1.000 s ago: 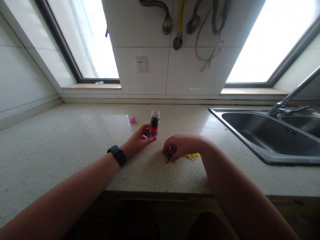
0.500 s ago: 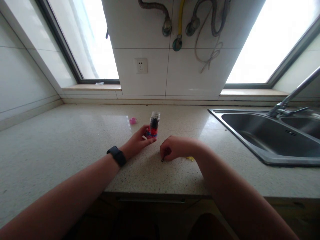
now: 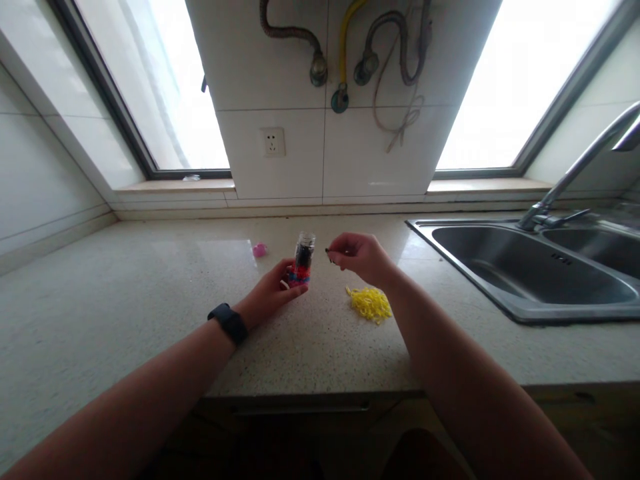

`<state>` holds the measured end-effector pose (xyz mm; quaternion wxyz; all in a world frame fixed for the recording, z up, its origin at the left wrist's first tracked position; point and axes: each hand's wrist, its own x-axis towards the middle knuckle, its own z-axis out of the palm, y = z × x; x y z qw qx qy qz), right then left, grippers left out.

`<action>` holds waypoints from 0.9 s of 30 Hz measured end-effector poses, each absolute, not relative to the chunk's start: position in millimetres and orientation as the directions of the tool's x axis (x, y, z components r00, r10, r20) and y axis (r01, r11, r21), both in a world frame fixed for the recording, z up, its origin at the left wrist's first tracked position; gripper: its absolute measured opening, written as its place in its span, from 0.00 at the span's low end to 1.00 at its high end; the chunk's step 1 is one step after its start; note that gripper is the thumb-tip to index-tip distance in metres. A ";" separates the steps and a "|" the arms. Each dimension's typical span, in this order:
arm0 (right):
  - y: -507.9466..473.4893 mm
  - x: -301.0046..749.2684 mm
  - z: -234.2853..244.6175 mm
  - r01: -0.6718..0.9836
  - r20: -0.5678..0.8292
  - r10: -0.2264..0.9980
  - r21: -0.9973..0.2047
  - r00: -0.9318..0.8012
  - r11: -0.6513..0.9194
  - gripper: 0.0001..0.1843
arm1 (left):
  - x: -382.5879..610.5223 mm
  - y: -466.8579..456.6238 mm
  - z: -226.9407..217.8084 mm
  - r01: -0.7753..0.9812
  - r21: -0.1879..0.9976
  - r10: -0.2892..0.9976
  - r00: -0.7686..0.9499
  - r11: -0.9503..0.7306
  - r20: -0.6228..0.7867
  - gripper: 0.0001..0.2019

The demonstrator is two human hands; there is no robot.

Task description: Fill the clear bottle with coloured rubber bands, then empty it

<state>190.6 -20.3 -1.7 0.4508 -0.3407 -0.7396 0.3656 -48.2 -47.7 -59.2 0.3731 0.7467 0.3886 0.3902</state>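
Note:
My left hand [image 3: 277, 287] is closed round the lower part of a small clear jar [image 3: 302, 260], which stands open-topped and slightly tilted. Layers of small pieces fill it: pink and blue at the bottom, red above, black higher up. Just right of the jar's mouth, my right hand [image 3: 357, 257] pinches a small dark piece [image 3: 329, 252] between thumb and fingertips; its exact kind is too small to make out. Below that hand lies a loose pile of small yellow band-like pieces [image 3: 370, 305] on the counter. Behind the jar to the left is a pink cap-like piece [image 3: 259, 250].
The pale speckled countertop [image 3: 150, 287] runs up to a tiled wall with a socket [image 3: 273, 142] and hoses. A steel double sink [image 3: 520, 273] with a faucet [image 3: 550, 200] is set in at the right. Windows stand on both sides.
My right hand has risen from the counter with the dark piece, moving up and away toward the jar's mouth height. The yellow pile now shows. My left hand stays on the jar.

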 end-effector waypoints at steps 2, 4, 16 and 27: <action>-18.4 188.2 0.0 0.102 0.484 0.847 -0.852 -0.222 0.514 0.12 | -46.8 -50.2 -58.2 0.342 0.836 0.870 0.407 -0.429 0.279 0.26; -18.1 184.8 0.5 0.049 0.513 0.846 -0.850 -0.145 0.524 0.12 | -45.2 -52.9 -57.0 0.393 0.805 0.864 0.427 -0.445 0.268 0.26; -17.3 177.9 -11.0 0.129 0.558 0.811 -0.804 -0.176 0.581 0.13 | -42.5 -57.9 -53.5 0.436 0.737 0.820 0.499 -0.517 0.280 0.25; -21.5 180.2 -4.1 0.178 0.615 0.738 -0.722 -0.277 0.669 0.14 | -44.2 -55.4 -54.7 0.420 0.756 0.830 0.480 -0.501 0.283 0.25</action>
